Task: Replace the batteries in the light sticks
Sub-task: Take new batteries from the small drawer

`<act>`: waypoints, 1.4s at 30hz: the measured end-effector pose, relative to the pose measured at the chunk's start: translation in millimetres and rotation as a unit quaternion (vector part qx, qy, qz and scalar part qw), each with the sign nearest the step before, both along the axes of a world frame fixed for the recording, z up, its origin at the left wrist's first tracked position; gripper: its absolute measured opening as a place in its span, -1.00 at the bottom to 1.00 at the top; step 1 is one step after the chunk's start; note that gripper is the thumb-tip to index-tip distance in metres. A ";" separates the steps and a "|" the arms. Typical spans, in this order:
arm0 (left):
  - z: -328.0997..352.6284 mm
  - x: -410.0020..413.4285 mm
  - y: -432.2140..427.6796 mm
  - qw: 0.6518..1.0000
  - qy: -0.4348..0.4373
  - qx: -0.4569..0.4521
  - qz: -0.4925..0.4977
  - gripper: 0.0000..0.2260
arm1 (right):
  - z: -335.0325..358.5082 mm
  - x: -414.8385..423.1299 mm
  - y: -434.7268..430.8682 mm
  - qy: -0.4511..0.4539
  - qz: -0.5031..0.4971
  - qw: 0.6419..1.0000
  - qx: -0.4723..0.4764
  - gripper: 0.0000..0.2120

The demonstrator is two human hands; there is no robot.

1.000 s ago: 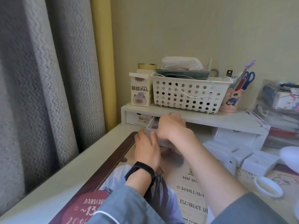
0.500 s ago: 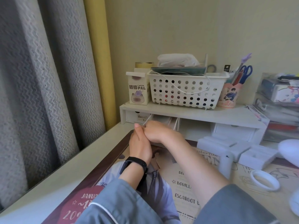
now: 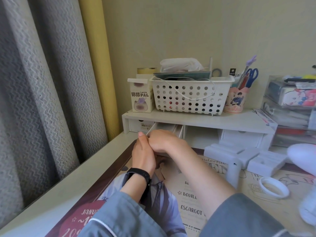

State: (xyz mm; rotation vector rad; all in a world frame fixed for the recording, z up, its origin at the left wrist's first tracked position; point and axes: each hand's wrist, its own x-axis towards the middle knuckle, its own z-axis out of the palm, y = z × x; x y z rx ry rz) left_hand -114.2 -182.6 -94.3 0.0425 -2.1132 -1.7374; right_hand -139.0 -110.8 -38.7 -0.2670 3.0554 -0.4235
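A small white drawer [image 3: 164, 128] is pulled out from under the white desk shelf [image 3: 205, 121]. My left hand [image 3: 143, 154], with a black wristband, grips the drawer's front left corner, thumb up. My right hand [image 3: 166, 141] is curled over the drawer front and presses against the left thumb. Its fingers are hidden, so I cannot tell if it holds anything. White light stick parts lie to the right on the desk mat: a handle [image 3: 232, 170], a ring [image 3: 273, 187] and a blurred dome [image 3: 302, 158]. No batteries are visible.
On the shelf stand a small carton [image 3: 141, 98], a perforated white basket [image 3: 189, 96] and a pen cup with scissors [image 3: 236, 100]. Clear storage boxes [image 3: 290, 106] are stacked at the right. White foam holders [image 3: 220, 151] lie before the shelf. A grey curtain [image 3: 42, 91] hangs left.
My right hand has drawn back out of the drawer and closed against my left hand at the drawer front. The left hand has stayed at the drawer.
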 end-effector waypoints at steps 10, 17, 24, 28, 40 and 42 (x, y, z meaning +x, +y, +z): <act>2.1 -8.9 -1.1 0.980 -0.084 0.178 -0.016 -0.44 | 7.7 -4.1 14.4 -0.010 0.058 0.993 -0.102 -0.73; 16.5 -5.6 -5.4 0.886 -0.115 0.446 -0.051 -0.51 | 17.4 -4.8 24.1 0.030 0.050 0.989 -0.135 -0.82; 20.0 -4.1 -9.6 0.843 -0.068 0.529 -0.066 -0.62 | 32.0 0.2 18.0 0.116 0.018 0.950 -0.290 -0.86; 21.0 0.4 -11.5 0.772 -0.042 0.624 -0.115 -0.67 | 30.2 9.9 -6.9 0.040 0.096 0.943 -0.315 -0.88; 14.8 -2.9 -16.2 0.745 -0.137 0.648 -0.080 -0.69 | 7.9 1.6 5.1 -0.023 0.010 0.999 -0.025 -0.56; 14.9 -1.9 -15.4 0.746 -0.151 0.641 -0.094 -0.68 | 6.5 1.7 3.1 -0.043 0.012 0.998 -0.054 -0.46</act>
